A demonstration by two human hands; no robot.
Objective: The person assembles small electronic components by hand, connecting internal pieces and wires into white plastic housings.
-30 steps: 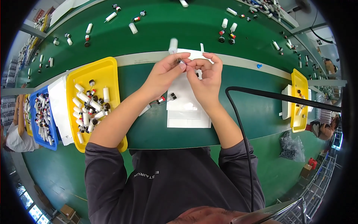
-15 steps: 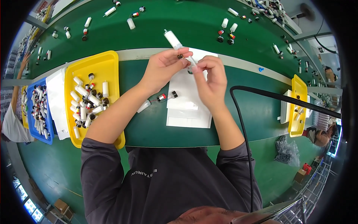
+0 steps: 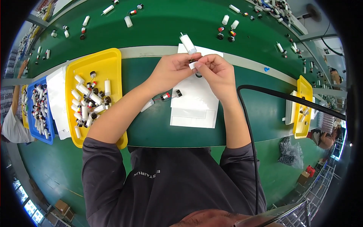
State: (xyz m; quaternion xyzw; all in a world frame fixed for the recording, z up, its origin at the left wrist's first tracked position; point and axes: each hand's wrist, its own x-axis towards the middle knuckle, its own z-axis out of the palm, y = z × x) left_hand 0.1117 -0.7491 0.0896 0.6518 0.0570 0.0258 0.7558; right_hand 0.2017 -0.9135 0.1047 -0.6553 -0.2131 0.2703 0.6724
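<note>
Over the sheets of white paper (image 3: 189, 120), my two hands meet at the fingertips. My left hand (image 3: 172, 70) is closed on a part with a white cylinder (image 3: 188, 43), which sticks out beyond the fingers, tilted. A small dark piece of that part shows between the fingers. My right hand (image 3: 218, 75) pinches a small white strip (image 3: 194, 65) against the part; the fingers partly hide where they touch. On the table by my left forearm lies a similar part: a white cylinder (image 3: 148, 105) wired to a small red and black piece (image 3: 165, 96) and a black cap (image 3: 178, 93).
Left of my arm is a yellow tray (image 3: 118, 68) of loose parts, then paper and a blue tray (image 3: 48, 138). Similar parts lie along the green belt (image 3: 162, 22). A black cable (image 3: 245, 125) arches on my right, before another yellow tray (image 3: 300, 130). Another person's arm is far left.
My hands have come together and shifted slightly right with the cylinder. The white strip, held apart in my right hand before, is now against the part in my left.
</note>
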